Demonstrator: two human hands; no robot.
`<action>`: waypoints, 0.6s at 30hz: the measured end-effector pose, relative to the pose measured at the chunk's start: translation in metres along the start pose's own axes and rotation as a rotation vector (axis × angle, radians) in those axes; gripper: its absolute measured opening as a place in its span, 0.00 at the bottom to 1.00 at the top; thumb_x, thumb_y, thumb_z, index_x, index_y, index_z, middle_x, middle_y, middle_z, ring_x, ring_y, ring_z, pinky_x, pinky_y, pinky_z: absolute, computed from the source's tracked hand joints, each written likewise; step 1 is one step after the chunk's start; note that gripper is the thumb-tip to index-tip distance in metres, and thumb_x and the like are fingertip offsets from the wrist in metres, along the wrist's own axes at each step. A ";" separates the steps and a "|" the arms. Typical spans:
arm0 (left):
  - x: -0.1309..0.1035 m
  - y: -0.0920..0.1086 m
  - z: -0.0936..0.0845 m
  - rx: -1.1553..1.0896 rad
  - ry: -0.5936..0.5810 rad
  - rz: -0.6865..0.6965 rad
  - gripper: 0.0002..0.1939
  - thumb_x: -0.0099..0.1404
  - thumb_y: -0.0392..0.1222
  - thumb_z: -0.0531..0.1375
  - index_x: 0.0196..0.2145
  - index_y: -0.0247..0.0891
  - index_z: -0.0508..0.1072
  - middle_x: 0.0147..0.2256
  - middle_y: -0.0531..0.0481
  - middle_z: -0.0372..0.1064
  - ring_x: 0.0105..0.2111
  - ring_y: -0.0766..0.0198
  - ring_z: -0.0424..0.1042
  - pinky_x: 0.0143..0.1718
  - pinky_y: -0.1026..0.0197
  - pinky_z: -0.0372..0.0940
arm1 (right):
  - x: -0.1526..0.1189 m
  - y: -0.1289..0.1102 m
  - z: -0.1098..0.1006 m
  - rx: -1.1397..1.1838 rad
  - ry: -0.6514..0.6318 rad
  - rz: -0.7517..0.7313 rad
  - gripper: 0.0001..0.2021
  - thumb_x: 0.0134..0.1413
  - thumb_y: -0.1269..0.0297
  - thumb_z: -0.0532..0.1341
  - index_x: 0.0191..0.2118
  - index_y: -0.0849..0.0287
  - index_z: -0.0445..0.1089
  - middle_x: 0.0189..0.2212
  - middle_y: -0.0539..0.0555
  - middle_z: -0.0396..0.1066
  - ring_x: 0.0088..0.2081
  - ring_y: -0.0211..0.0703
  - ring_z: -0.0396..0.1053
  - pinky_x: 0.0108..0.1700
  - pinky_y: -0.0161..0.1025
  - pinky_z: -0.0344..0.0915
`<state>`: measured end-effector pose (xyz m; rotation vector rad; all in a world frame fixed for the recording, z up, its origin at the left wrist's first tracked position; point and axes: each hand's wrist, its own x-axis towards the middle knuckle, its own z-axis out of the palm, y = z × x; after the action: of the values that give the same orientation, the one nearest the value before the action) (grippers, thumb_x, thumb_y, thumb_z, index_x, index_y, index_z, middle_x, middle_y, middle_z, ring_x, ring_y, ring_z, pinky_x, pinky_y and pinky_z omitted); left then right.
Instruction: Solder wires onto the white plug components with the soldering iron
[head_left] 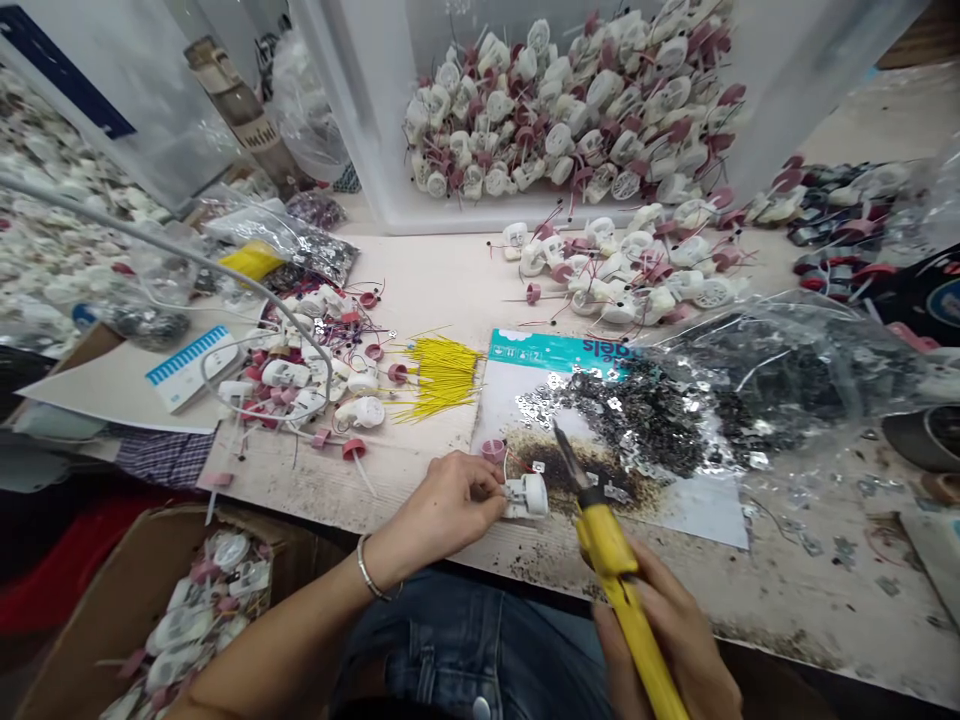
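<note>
My left hand [461,505] is closed on a small white plastic housing [534,495] at the table's front edge. Thin wires and a pink cap [493,451] show just beyond my fingertips. In my right hand [671,640] I grip a yellow soldering iron [609,545], its metal tip angled up and left over a scorched white sheet [705,508]. The tip is apart from the housing. A small metal plate [538,467] lies close behind the housing. Beyond the iron spreads a heap of small dark and shiny metal pieces [645,410].
Yellow wires [444,375] lie bundled left of the sheet. White housings with pink caps [630,260] are piled behind it, before a clear plastic bin [390,215] holding many more. A cardboard box [90,640] of parts stands lower left. A grey cable [255,290] loops across the left.
</note>
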<state>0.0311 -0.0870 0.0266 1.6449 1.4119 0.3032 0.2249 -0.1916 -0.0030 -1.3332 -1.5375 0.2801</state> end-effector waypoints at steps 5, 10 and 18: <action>0.000 -0.002 -0.003 -0.052 -0.046 0.028 0.07 0.57 0.33 0.59 0.27 0.36 0.78 0.36 0.50 0.77 0.39 0.61 0.73 0.42 0.64 0.64 | 0.025 0.010 0.048 0.036 0.044 -0.119 0.07 0.49 0.77 0.63 0.29 0.59 0.66 0.52 0.55 0.65 0.46 0.42 0.73 0.39 0.34 0.75; -0.012 -0.001 -0.002 -0.017 -0.014 0.063 0.05 0.60 0.35 0.59 0.29 0.36 0.76 0.36 0.48 0.76 0.40 0.60 0.72 0.45 0.60 0.65 | 0.026 0.016 0.062 -0.025 0.005 -0.177 0.09 0.48 0.78 0.63 0.35 0.58 0.69 0.53 0.54 0.62 0.47 0.42 0.72 0.42 0.35 0.75; -0.048 0.000 -0.021 0.206 0.067 0.195 0.25 0.55 0.41 0.62 0.52 0.39 0.69 0.47 0.44 0.73 0.47 0.55 0.70 0.54 0.53 0.60 | 0.028 -0.004 0.055 0.225 -0.022 0.034 0.10 0.48 0.76 0.65 0.28 0.58 0.63 0.50 0.54 0.61 0.45 0.40 0.72 0.40 0.36 0.75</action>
<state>0.0010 -0.1194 0.0556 1.9633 1.3708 0.3347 0.1833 -0.1467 -0.0088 -1.1828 -1.4561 0.4758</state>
